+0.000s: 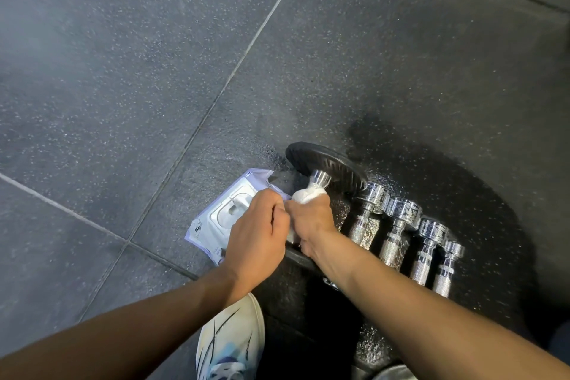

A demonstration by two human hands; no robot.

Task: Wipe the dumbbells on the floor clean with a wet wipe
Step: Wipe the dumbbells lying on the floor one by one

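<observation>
Below, we see the wiping step in progress on the largest dumbbell [327,170], which lies on the dark speckled floor [154,71] at the left end of a row. Our right hand [311,222] is closed around the wet wipe [308,194], which is wrapped over the bar just beneath the chrome collar and the black plate. Our left hand [256,237] is curled shut, touching the right; what it grips is hidden, though we judge it steadies the bar or the wipe's tail. Four smaller chrome dumbbells [398,237] lie side by side just to the right, apparently not yet being wiped. The wipe packet [222,216] rests on the floor beside the left hand, its flap lid closed. A shoe [231,345] shows at the lower edge. Next, we judge, the wipe must travel along the handle toward the near plate, then pass to the neighbouring dumbbell; a fresh wipe would require opening the packet.
</observation>
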